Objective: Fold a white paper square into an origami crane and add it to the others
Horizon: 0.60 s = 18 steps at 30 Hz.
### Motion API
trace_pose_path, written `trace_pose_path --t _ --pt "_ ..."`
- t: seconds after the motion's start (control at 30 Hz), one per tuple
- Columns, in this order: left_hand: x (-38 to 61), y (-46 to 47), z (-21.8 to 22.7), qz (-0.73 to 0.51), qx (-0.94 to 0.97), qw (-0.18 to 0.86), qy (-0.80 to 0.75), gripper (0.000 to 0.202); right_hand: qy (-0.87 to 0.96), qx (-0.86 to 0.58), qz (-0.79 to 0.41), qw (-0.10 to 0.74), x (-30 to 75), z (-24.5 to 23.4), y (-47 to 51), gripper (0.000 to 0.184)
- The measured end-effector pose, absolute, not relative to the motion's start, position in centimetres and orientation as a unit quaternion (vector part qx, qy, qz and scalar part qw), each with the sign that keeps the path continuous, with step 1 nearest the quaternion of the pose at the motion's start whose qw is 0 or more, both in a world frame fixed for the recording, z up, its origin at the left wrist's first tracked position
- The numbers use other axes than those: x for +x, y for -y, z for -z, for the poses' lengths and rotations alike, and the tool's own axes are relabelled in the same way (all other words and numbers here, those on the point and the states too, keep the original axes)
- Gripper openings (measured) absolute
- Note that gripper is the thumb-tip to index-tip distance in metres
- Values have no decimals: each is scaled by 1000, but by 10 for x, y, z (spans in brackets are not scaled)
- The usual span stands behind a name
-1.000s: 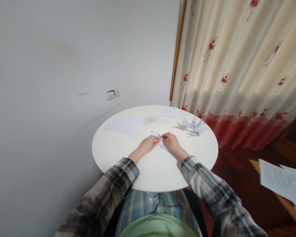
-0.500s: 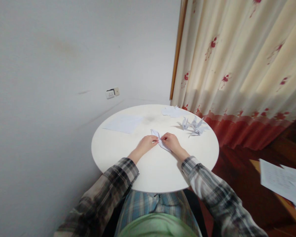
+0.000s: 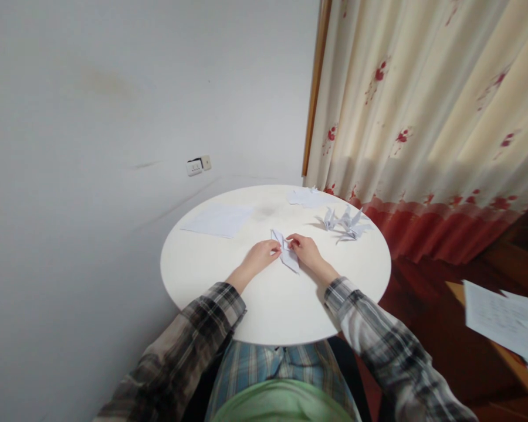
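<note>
A narrow piece of folded white paper (image 3: 290, 261) lies slanted on the round white table (image 3: 277, 310), between my hands. My left hand (image 3: 263, 256) pinches its left edge with thumb and fingers. From the other side, my right hand (image 3: 307, 251) has its curled fingertips on the paper's right edge; the exact grip is too small to make out. Beyond my right hand stand several folded paper cranes (image 3: 352, 225) with pointed wings, close together.
A flat white sheet (image 3: 220, 220) lies at the table's back left. More paper (image 3: 305, 197) rests at the far edge. The wall (image 3: 92, 205) borders the left, a floral curtain (image 3: 422, 146) the right. Written sheets (image 3: 497, 316) lie on a lower wooden surface at right.
The folded paper has turned slightly, its near end now further left and more exposed. My right fingers have shifted a little up along its edge. My left hand stays almost in place.
</note>
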<state>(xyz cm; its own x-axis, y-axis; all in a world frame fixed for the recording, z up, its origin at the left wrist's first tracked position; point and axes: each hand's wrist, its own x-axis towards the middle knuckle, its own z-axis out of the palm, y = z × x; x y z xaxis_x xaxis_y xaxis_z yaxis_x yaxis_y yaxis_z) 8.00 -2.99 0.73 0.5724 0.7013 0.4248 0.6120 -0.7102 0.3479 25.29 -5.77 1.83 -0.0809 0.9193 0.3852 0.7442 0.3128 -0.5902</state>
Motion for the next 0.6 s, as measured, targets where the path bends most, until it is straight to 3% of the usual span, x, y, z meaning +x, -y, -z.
trace_pose_path --t 0.6 --pt "76 29 -10 -283 882 129 -354 16 757 -532 -118 360 255 -11 54 11"
